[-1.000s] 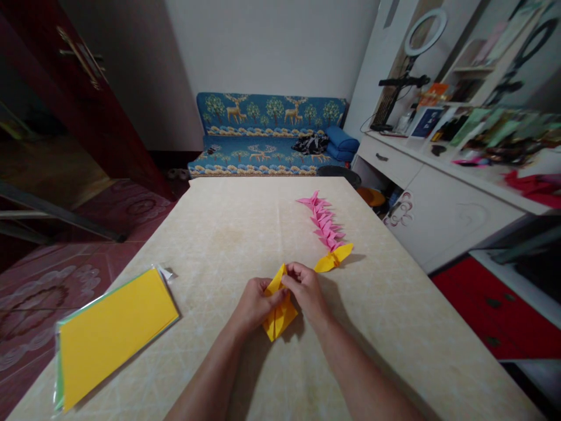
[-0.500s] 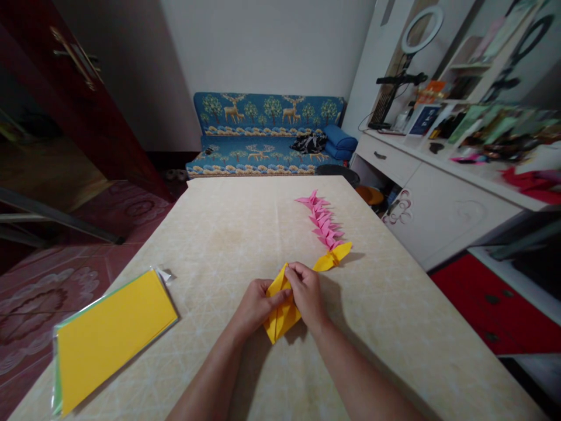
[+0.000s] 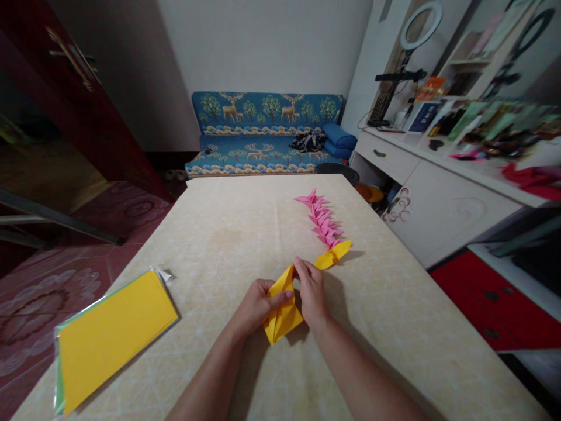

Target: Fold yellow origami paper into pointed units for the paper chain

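Across the foreground, tabletop [image 3: 219, 240]: pale cream, faintly patterned, and it carries the whole show.
Yellow sheets [image 3: 118, 339]: flat stack over on the left, in a clear sleeve [image 3: 165, 275], with green paper [image 3: 60, 383] peeping out along the edge.
Pink row [image 3: 323, 217]: pointed folded pieces, tightly packed, out toward the far right.
Folded yellow paper [image 3: 284, 320]: centre, near side, and what a bright, layered thing it is! Slim peak leaning up and right, wide lower half, sharp bottom corner, creases running lengthwise, a dark seam below the middle; whether that corner touches down, I cannot tell.
Left hand [image 3: 259, 303]: clasping the paper's left side, thumb flat across the front, other fingers mostly hidden behind.
Right hand [image 3: 312, 289]: fingertips narrowed in a pinch right at the peak, palm clear of the lower half.
Yellow winged piece [image 3: 333, 255]: two wings spread, at the pink row's near end, just beyond the right hand.
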`<state>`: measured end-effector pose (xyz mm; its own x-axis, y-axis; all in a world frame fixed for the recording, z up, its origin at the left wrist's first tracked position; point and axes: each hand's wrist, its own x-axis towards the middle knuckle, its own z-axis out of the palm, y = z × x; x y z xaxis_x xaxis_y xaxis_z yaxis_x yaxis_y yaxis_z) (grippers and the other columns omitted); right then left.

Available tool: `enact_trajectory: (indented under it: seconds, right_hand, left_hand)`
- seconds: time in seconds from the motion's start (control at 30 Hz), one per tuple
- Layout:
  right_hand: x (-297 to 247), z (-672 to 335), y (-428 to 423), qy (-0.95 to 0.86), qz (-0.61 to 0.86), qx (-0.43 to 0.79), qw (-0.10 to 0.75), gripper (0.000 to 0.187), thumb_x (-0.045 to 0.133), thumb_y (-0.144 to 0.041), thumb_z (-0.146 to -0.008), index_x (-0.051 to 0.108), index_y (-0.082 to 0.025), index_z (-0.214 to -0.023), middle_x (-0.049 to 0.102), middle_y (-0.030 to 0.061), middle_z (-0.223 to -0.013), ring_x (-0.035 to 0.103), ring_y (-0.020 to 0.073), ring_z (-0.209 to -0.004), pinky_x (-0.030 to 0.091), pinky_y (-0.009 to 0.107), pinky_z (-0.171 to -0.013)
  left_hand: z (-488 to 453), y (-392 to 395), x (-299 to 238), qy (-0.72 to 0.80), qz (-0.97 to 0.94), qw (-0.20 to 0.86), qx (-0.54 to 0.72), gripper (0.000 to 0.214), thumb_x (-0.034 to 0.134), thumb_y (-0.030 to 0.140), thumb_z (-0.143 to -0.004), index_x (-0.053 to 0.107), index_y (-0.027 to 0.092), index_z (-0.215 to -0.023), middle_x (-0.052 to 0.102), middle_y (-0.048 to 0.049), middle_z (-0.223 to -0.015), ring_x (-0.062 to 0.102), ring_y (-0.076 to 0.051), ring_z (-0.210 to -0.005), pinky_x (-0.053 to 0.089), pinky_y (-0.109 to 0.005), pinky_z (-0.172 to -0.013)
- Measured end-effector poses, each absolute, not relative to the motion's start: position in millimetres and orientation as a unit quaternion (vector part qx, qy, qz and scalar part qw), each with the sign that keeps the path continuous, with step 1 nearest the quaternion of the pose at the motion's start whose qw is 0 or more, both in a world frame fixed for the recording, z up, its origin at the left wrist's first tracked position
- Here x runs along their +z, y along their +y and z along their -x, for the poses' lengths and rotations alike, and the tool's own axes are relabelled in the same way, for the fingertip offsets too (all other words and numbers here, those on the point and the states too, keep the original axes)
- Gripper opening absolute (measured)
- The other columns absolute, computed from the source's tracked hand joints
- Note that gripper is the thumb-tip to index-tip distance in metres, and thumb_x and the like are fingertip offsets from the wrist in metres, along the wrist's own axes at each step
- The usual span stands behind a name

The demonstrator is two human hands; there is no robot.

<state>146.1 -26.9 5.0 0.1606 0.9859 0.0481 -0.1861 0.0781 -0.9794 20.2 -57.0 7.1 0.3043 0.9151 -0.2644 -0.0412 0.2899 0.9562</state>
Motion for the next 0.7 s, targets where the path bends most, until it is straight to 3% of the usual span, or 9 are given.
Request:
enact_trajectory:
  seconds: [0.2, 0.3, 0.47, 0.57, 0.7]
  right_hand:
    - [10.9, -151.4, -26.6, -0.512, 0.456, 0.485, 0.542, 0.032, 0.061, -0.041, -0.076, 0.050, -0.017, -0.058, 0.042, -0.0050, -0.053, 0.038, 0.0089, -0.051, 0.030, 0.020, -0.047]
    - [12.7, -153.6, -25.2, -0.511, 0.484, 0.448, 0.550, 0.039, 0.051, -0.045, -0.082, 0.050, -0.017, -0.055, 0.044, -0.0033, -0.052, 0.041, 0.0099, -0.050, 0.032, 0.021, -0.048]
    - [21.0, -155.3, -30.0, -0.554, 0.492, 0.350, 0.573, 0.030, 0.040, -0.040, -0.089, 0.060, -0.017, -0.091, 0.060, 0.0044, -0.082, 0.055, 0.0153, -0.074, 0.043, 0.026, -0.069]
    - [27.7, -152.0, -38.3, -0.645, 0.471, 0.261, 0.543, 0.023, 0.055, -0.036, -0.081, 0.057, -0.018, -0.095, 0.058, 0.0061, -0.093, 0.054, 0.0181, -0.085, 0.043, 0.030, -0.078]
    - [31.1, -143.5, -46.1, -0.742, 0.466, 0.162, 0.454, 0.029, 0.063, -0.024, -0.071, 0.055, -0.017, -0.098, 0.056, 0.0077, -0.098, 0.052, 0.0224, -0.093, 0.041, 0.034, -0.083]
  left_hand:
    - [-22.1, -58.8, 12.9, 0.469, -0.460, 0.657, 0.370, 0.037, 0.072, 0.044, -0.063, 0.063, 0.008, -0.062, 0.054, -0.0013, -0.052, 0.043, -0.008, -0.043, 0.029, -0.019, -0.043]
    - [-24.6, -58.4, 15.0, 0.479, -0.446, 0.655, 0.378, 0.037, 0.073, 0.044, -0.061, 0.064, 0.009, -0.060, 0.056, -0.0019, -0.051, 0.044, -0.008, -0.042, 0.029, -0.020, -0.042]
    - [-25.7, -52.4, 14.5, 0.525, -0.360, 0.584, 0.504, 0.037, 0.071, 0.046, -0.064, 0.066, 0.009, -0.063, 0.064, -0.0048, -0.058, 0.053, -0.012, -0.047, 0.036, -0.021, -0.047]
    - [-23.0, -49.5, 13.4, 0.527, -0.327, 0.530, 0.578, 0.035, 0.071, 0.045, -0.065, 0.067, 0.010, -0.065, 0.063, -0.0026, -0.058, 0.052, -0.010, -0.049, 0.036, -0.020, -0.048]
    - [-20.8, -49.0, 12.3, 0.535, -0.308, 0.490, 0.616, 0.034, 0.071, 0.044, -0.066, 0.066, 0.010, -0.065, 0.061, -0.0007, -0.056, 0.050, -0.009, -0.048, 0.035, -0.020, -0.047]
